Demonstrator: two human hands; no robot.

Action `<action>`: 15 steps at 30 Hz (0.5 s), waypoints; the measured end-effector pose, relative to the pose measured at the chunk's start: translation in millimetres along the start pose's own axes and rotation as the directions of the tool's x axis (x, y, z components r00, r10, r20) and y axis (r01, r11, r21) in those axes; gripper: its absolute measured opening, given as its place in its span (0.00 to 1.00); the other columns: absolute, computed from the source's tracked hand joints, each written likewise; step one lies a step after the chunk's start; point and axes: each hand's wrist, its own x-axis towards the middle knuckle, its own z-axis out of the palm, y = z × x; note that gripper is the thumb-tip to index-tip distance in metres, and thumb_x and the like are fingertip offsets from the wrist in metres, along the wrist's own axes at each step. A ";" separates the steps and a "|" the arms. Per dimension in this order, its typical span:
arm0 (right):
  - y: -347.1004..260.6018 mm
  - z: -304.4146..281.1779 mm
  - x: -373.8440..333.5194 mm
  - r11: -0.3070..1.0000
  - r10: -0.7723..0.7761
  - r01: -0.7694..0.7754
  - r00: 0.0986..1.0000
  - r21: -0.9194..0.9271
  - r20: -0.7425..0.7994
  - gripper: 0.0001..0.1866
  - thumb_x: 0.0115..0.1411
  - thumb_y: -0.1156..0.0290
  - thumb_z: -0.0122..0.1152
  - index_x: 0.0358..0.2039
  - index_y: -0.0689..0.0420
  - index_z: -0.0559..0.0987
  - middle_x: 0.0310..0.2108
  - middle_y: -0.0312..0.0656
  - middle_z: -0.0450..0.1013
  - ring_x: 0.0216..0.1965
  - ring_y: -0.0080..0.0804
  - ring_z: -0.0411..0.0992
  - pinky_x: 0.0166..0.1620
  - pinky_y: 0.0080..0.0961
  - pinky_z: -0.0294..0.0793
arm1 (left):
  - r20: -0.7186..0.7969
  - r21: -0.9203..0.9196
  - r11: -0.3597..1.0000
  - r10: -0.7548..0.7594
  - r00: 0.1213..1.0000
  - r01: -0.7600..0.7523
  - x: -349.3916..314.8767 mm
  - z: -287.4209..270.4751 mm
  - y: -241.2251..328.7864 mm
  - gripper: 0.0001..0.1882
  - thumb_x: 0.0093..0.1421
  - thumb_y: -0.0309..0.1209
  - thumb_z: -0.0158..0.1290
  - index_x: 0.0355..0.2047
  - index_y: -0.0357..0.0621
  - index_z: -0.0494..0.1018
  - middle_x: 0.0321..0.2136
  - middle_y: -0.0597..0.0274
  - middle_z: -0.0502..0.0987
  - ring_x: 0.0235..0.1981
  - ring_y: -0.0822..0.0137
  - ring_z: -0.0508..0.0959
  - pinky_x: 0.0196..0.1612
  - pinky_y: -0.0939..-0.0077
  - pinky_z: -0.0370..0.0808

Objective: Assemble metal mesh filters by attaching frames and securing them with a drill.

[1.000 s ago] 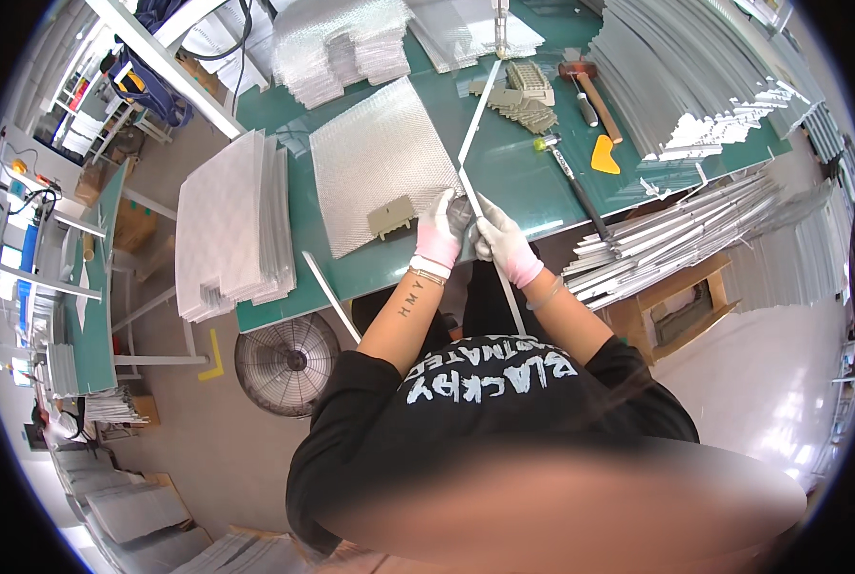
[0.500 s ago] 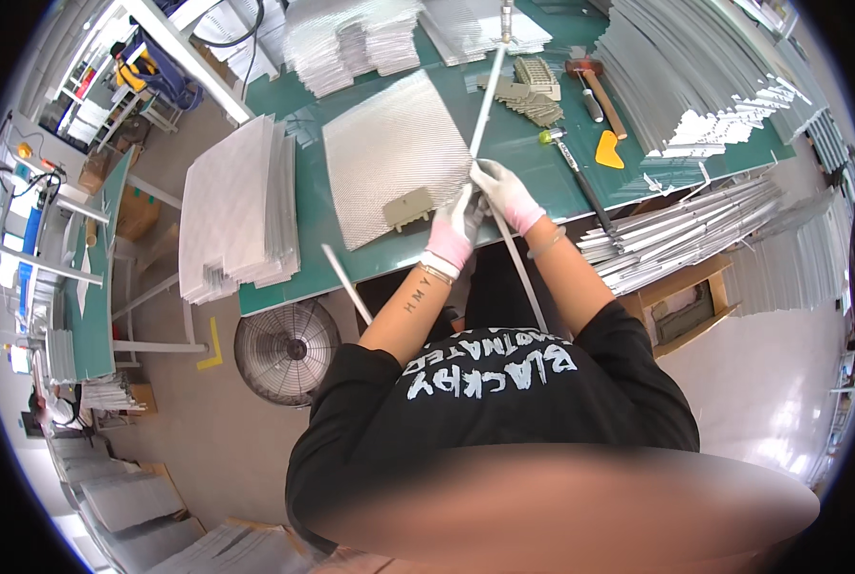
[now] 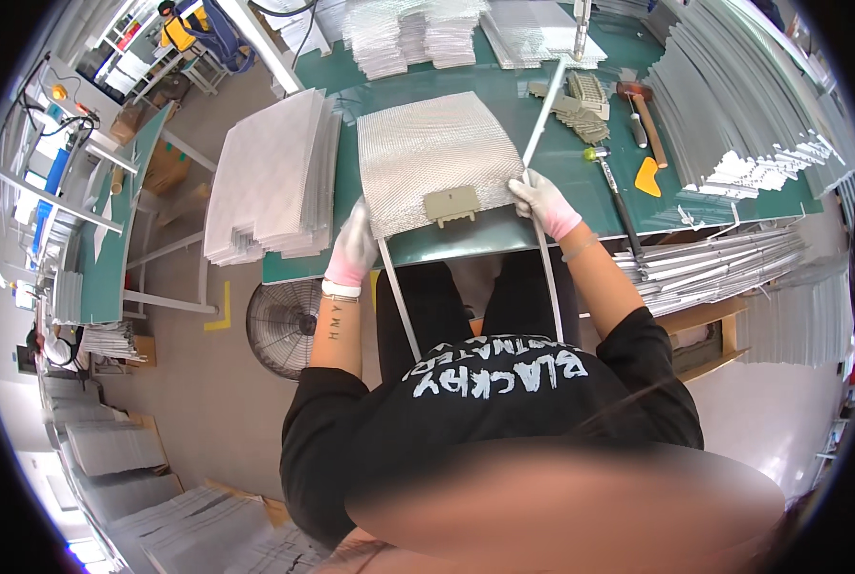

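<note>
A silvery mesh sheet [image 3: 437, 143] lies in front of me, its near edge close to the table's front edge. A grey-beige plastic piece [image 3: 452, 205] with small prongs sits on its near part. My gloved left hand [image 3: 354, 244] is closed at the sheet's near left corner; its fingertips are partly hidden. There a thin metal strip [image 3: 399, 301] runs down toward my lap. My gloved right hand [image 3: 544, 203] pinches a long white metal strip [image 3: 546, 120] at the sheet's right edge. This strip extends far across the table and down past its front edge.
The green table [image 3: 427, 251] carries a stack of pale sheets [image 3: 265, 177] at left and stacked metal strips [image 3: 734, 105] at right. Beige plastic pieces [image 3: 580, 110], a mallet [image 3: 646, 120], a small hammer [image 3: 614, 196] and a yellow scraper [image 3: 646, 178] lie right. A fan [image 3: 284, 325] stands below.
My hands have moved apart from the sheet's near right corner. The left went to its near left corner; the right stayed at the right edge. The sheet now lies squarer to me.
</note>
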 end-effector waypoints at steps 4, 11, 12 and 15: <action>-14.2 -3.3 -30.1 0.993 -0.094 0.094 0.996 0.071 -0.011 0.08 0.71 0.68 0.59 0.42 0.55 0.70 0.25 0.28 0.63 0.20 0.16 0.58 0.27 0.18 0.62 | 0.096 -0.551 0.815 -0.150 0.984 0.178 -12.2 1.8 46.7 0.31 0.67 0.20 0.55 0.68 0.30 0.60 0.54 0.59 0.76 0.51 0.72 0.77 0.58 0.71 0.78; -38.5 4.7 -64.3 0.973 -0.227 0.225 0.972 0.044 0.063 0.11 0.71 0.68 0.59 0.50 0.56 0.71 0.26 0.28 0.64 0.22 0.16 0.58 0.27 0.17 0.59 | -0.280 -0.329 0.933 0.050 0.959 -0.144 -45.7 21.8 105.8 0.39 0.64 0.16 0.53 0.74 0.32 0.49 0.63 0.55 0.66 0.45 0.76 0.73 0.46 0.86 0.74; -40.1 11.7 -71.3 0.972 -0.234 0.231 0.970 0.043 0.071 0.14 0.70 0.67 0.59 0.51 0.57 0.72 0.26 0.27 0.65 0.23 0.16 0.60 0.28 0.17 0.61 | -0.289 -0.411 0.884 0.107 0.951 -0.224 -56.9 20.1 109.8 0.40 0.65 0.17 0.50 0.75 0.33 0.46 0.67 0.52 0.61 0.45 0.74 0.73 0.46 0.83 0.74; -49.2 33.6 -93.5 0.941 -0.290 0.290 0.957 -0.174 0.026 0.19 0.67 0.65 0.62 0.55 0.59 0.73 0.30 0.26 0.70 0.27 0.14 0.64 0.32 0.15 0.66 | -0.329 -0.508 0.851 -0.049 0.943 -0.133 -95.5 3.9 113.2 0.40 0.65 0.18 0.49 0.74 0.30 0.44 0.61 0.50 0.67 0.40 0.73 0.72 0.41 0.81 0.73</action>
